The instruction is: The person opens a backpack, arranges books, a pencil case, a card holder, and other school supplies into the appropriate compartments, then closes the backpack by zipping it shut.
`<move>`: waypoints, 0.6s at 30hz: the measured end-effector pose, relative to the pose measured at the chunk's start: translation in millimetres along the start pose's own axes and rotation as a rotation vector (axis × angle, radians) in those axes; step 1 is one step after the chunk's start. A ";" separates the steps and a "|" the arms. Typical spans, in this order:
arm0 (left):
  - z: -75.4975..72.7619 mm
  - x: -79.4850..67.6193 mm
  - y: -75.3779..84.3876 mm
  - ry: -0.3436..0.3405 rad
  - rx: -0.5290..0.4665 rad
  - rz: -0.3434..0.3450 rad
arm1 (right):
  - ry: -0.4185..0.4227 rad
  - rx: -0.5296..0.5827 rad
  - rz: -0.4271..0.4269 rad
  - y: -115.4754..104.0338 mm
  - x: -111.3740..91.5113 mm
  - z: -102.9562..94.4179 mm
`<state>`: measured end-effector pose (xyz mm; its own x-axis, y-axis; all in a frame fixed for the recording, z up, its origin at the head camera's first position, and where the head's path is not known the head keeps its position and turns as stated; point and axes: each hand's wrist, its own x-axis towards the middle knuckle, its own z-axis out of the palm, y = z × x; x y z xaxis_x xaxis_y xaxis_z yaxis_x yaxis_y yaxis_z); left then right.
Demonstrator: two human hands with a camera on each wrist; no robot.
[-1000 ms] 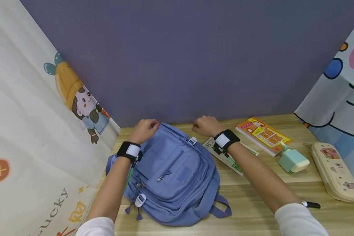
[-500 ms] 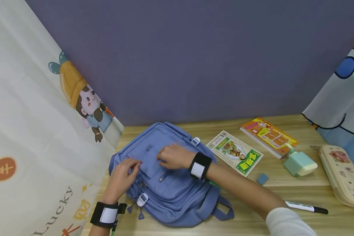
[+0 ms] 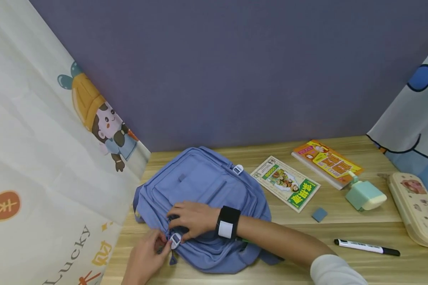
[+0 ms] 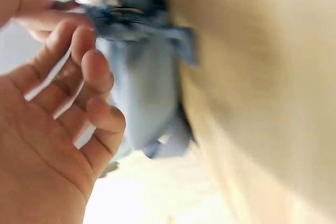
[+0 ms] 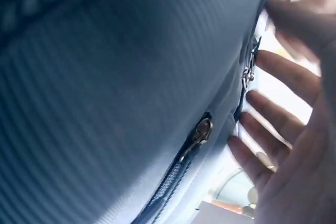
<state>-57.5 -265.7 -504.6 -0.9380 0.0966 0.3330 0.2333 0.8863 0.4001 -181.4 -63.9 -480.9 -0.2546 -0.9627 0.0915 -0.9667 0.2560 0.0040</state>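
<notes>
A blue backpack [image 3: 196,174] lies on its back on the wooden table, front pocket up. My left hand [image 3: 148,253] is at its lower left edge, beside the white buckle [image 3: 175,240] and a dangling zipper pull [image 3: 173,259]. Loosely bent, its fingers [image 4: 97,72] are close to the zippers in the left wrist view. My right hand [image 3: 196,219] reaches across the bag's lower left part, fingers spread. The right wrist view has its fingertips [image 5: 239,145] along the bag's edge by a metal zipper slider [image 5: 248,77]; another slider [image 5: 202,129] sits on a nearer zipper.
To the right lie a green-and-cream booklet [image 3: 287,183], an orange book [image 3: 326,163], a small blue block [image 3: 319,214] and a marker [image 3: 366,247]. A mint-green bottle-shaped object [image 3: 365,195] and a cream pencil case [image 3: 415,208] lie farther right. A printed curtain [image 3: 39,118] hangs at left.
Both hands have come down from the backpack's top edge area, across its front, to the zippers and buckle at lower left. The booklet, block and marker are now uncovered by the right arm.
</notes>
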 end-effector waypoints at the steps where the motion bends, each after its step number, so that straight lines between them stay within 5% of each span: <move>1: 1.9 -3.8 -0.6 -0.026 0.008 -0.014 | -0.003 0.003 0.007 0.8 -0.2 0.3; 3: 6.3 -9.0 -1.3 -0.063 0.007 -0.038 | -0.005 -0.005 0.020 2.6 0.0 0.8; 10: 12.7 -17.1 -2.8 -0.032 -0.127 -0.045 | 0.009 0.017 0.019 5.8 5.2 4.9; 18: 9.1 -4.2 -2.6 -0.192 -0.105 -0.274 | 0.029 0.112 0.069 19.0 7.1 3.3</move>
<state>-56.5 -264.4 -514.9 -0.9982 -0.0462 0.0386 -0.0180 0.8407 0.5413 -201.7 -66.2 -483.4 -0.3217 -0.9397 0.1165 -0.9442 0.3090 -0.1144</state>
